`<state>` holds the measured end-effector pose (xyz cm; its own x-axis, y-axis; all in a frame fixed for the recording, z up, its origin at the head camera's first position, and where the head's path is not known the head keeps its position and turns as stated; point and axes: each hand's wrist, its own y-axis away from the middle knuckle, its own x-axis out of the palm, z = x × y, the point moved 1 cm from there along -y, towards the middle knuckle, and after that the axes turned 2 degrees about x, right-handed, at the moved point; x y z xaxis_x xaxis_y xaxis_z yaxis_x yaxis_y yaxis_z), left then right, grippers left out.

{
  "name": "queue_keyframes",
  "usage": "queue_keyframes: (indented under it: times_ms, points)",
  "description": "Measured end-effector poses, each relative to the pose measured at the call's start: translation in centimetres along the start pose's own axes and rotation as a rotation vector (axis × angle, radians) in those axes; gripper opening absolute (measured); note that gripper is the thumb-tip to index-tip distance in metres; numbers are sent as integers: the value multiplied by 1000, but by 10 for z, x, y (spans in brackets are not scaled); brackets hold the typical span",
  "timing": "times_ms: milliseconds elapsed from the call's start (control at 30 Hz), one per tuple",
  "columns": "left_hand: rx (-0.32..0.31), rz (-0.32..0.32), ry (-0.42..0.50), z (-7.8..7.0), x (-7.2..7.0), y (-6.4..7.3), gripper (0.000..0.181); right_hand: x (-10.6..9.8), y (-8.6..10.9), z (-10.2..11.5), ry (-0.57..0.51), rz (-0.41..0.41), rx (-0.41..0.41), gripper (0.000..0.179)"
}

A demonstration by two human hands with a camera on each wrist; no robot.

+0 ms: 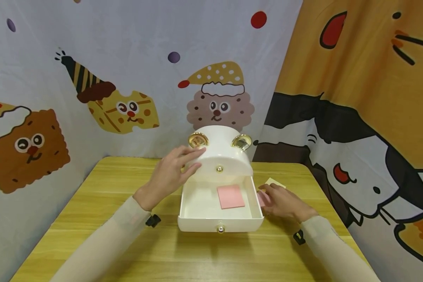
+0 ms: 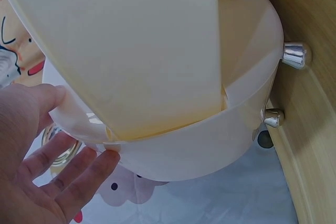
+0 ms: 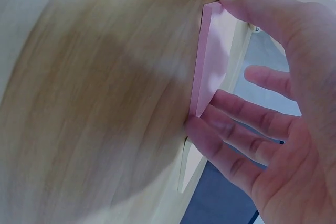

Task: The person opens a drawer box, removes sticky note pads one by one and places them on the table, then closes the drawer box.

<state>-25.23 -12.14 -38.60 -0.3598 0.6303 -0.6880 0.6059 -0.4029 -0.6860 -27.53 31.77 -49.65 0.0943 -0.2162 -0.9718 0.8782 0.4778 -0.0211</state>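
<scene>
A white rounded desktop storage box (image 1: 223, 145) with gold trim stands on the table, its lower drawer (image 1: 197, 205) pulled out. One pink sticky note pad (image 1: 230, 196) lies inside the drawer, right of its middle. My left hand (image 1: 167, 176) touches the box's upper left side, thumb by the front face and fingers extended along the curved edge. Beside the drawer's right wall, my right hand (image 1: 283, 201) holds a second pink sticky note pad (image 3: 214, 59) by its opposite edges, thumb against fingers. A pale yellow pad (image 1: 275, 182) lies just beyond that hand.
The box has a smaller upper front with a gold knob (image 1: 219, 169) and two gold ear-like rings (image 1: 241, 142) on top. Under everything is a wood-grain table (image 1: 141, 250). A cartoon-printed cloth (image 1: 127, 58) hangs behind and along the sides.
</scene>
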Motion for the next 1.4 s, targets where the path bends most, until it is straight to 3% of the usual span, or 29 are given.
queue_keyframes:
  times_ms: [300,700,933,1400]
  points:
    - [-1,1,-2,0,1,1,48,-1,2,1,-2,2,19,66]
    - [-1,3,5,0,1,1,48,-16,8,5,-13,-10,65,58]
    - [-9,11,1,-1,0,1,49,-25,10,9,-35,-47,79,45]
    - [1,-3,-1,0,1,0,49,-45,12,19,-44,-120,67,44]
